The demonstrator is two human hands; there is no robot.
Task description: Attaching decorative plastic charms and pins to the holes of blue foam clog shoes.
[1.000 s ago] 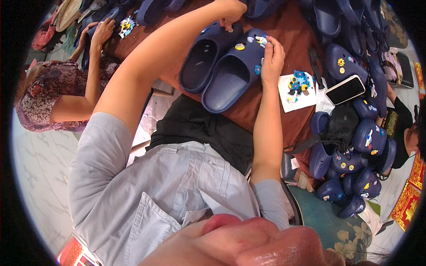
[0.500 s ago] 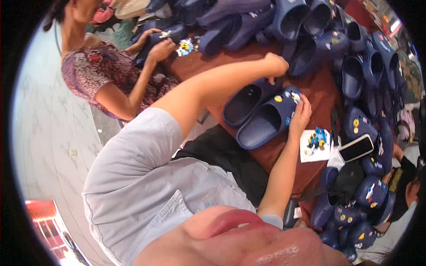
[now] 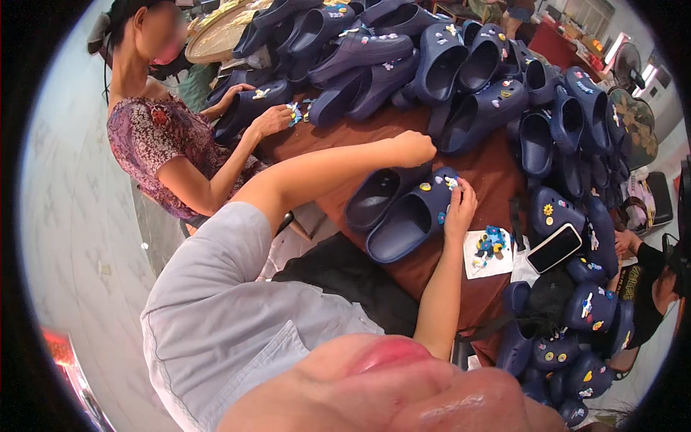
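White sheet (image 3: 502, 266) bears loose charms (image 3: 492, 243). Charm-studded navy clog (image 3: 400, 232) lies left of sheet; right hand (image 3: 461, 207) bends over its toe, grip unclear. Second navy clog (image 3: 373, 204) lies farther left of sheet; left hand (image 3: 412, 148) curls at its toe, contents hidden. Phone (image 3: 554, 248) sits right of sheet.

Toward half past one, the left grip (image 3: 414, 150) partly hides the left clog's (image 3: 376, 204) toe; toward three, piled charms (image 3: 493, 243) are too small to tell, and a black-shirted person (image 3: 643, 291) is cut off.
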